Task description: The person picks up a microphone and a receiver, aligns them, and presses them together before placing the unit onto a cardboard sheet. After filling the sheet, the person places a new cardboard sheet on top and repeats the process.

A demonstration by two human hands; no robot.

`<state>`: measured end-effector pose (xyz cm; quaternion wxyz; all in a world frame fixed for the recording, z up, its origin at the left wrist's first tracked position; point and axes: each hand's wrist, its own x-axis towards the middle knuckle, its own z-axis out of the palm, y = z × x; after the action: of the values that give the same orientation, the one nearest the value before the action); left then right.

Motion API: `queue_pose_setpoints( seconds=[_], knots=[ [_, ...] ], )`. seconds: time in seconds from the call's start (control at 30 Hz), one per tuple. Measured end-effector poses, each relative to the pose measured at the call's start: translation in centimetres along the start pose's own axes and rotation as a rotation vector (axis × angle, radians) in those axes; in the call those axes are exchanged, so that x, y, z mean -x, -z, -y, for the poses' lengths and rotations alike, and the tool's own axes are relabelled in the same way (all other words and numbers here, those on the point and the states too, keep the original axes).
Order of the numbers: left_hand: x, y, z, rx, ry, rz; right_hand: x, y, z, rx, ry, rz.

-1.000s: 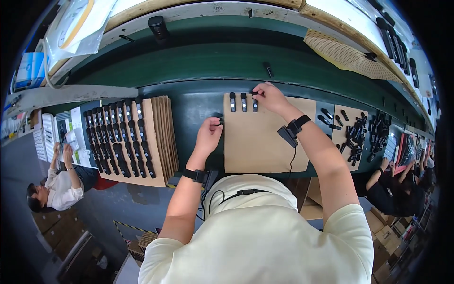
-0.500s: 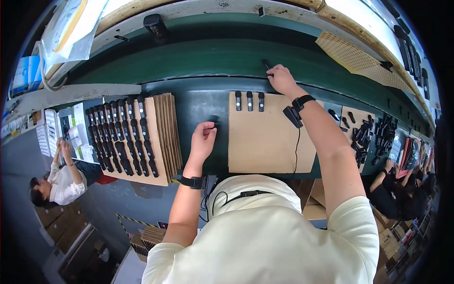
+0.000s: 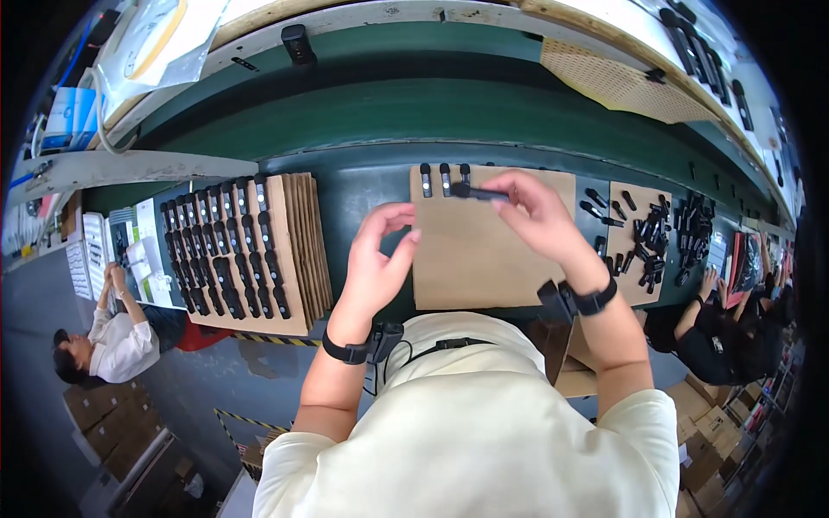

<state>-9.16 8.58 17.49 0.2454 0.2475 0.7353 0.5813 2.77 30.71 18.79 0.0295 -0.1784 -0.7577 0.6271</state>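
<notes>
My right hand [image 3: 542,216] pinches a small black microphone [image 3: 473,192] with a rounded foam-like head, lying roughly level above the far part of a bare brown cardboard sheet [image 3: 492,268]. Its head end points left and overlaps the lower end of the third of three similar microphones [image 3: 446,180] lined up along the sheet's far left edge. My left hand [image 3: 378,263] hovers at the sheet's left edge, thumb and fingers curved apart, holding nothing. Both wrists wear black straps with small devices.
On the left, a stack of cardboard sheets [image 3: 302,250] carries rows of black microphones. More microphones [image 3: 652,237] lie loose on the right. Behind runs a green conveyor belt [image 3: 414,104] with a black box-shaped object [image 3: 298,43] beyond it. A person [image 3: 112,337] works at far left, others at far right.
My right hand has come back from the belt toward me, bringing the microphone over the cardboard. My left hand has opened and shifted slightly right and nearer the sheet.
</notes>
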Motion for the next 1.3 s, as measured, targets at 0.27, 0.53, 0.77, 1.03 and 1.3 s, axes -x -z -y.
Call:
queue_pose_setpoints(
  seconds=[0.27, 0.53, 0.77, 1.03, 1.3],
  knots=[
    [3.3, 1.0, -7.1, -0.091, -0.453, 0.237, 8.9, -3.6, 7.2, -0.042, 0.128, -0.029],
    [7.2, 1.5, -8.3, -0.068, -0.630, 0.281, 12.8, -6.1, 8.2, 0.063, 0.494, -0.180],
    [9.4, 1.8, -9.4, -0.057, -0.611, 0.297, 14.8, -7.5, 9.4, 0.291, 0.684, -0.327],
    [10.3, 1.9, -10.1, -0.068, -0.703, 0.341, 16.1, -8.4, 9.8, 0.335, 0.692, -0.386],
    [10.1, 2.0, -10.6, -0.119, -0.798, 0.312, 16.2, -8.5, 10.4, 0.374, 0.727, -0.397]
  ],
)
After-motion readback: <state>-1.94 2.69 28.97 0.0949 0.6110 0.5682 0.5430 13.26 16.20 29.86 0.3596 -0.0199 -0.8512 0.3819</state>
